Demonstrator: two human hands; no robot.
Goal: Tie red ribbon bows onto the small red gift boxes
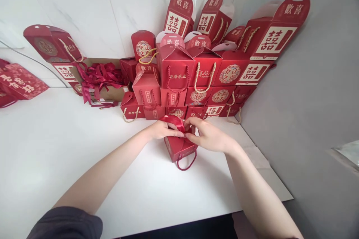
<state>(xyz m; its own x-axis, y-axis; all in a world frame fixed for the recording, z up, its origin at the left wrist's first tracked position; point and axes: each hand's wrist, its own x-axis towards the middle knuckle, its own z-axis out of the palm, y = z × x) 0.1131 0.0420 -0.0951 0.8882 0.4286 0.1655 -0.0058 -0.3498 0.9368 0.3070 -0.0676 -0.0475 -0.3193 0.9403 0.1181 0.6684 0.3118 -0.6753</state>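
A small red gift box (179, 146) stands on the white table in front of me, its dark red cord handle (188, 166) drooping onto the tabletop. Over its top, my left hand (165, 129) pinches a shiny red ribbon (175, 120) that loops up above the lid. My right hand (206, 134) meets it from the other side, thumb and fingers closed on the ribbon at the same spot. Both thumbs nearly touch at the middle of the box top. The fingers partly cover the ribbon there, so whether it is knotted cannot be made out.
Stacked red gift boxes (176, 65) with cord handles line the wall behind. Left of them, an open cardboard box (112, 93) holds loose dark red ribbons (102, 76). Red printed bags (22, 82) lie at far left. A grey wall (303, 112) bounds the white table (117, 179) on the right.
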